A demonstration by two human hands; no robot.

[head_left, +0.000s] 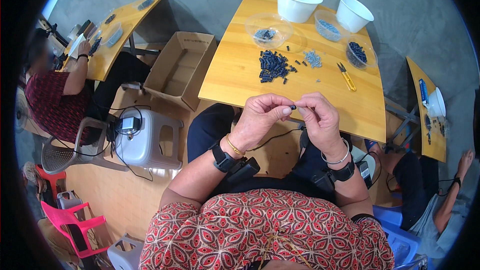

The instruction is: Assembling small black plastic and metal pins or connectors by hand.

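Above the wooden worktop point(235, 77), left hand point(260, 117) and right hand point(320, 120) share a fingertip grip on a tiny dark plastic piece point(293, 106): light, rigid, probably slippery, best pinched at its ends.

Two white tubs point(298, 1) stood at the far edge of the wooden table point(240, 77). Yellow snips point(346, 77) lay near a clear bowl point(361, 54). An open cardboard box point(181, 68) sat on the floor beside a grey stool point(148, 140). A pink chair point(72, 225) stood farther off.

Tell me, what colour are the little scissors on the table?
Yellow-handled scissors on the wooden table, seen in the head view.
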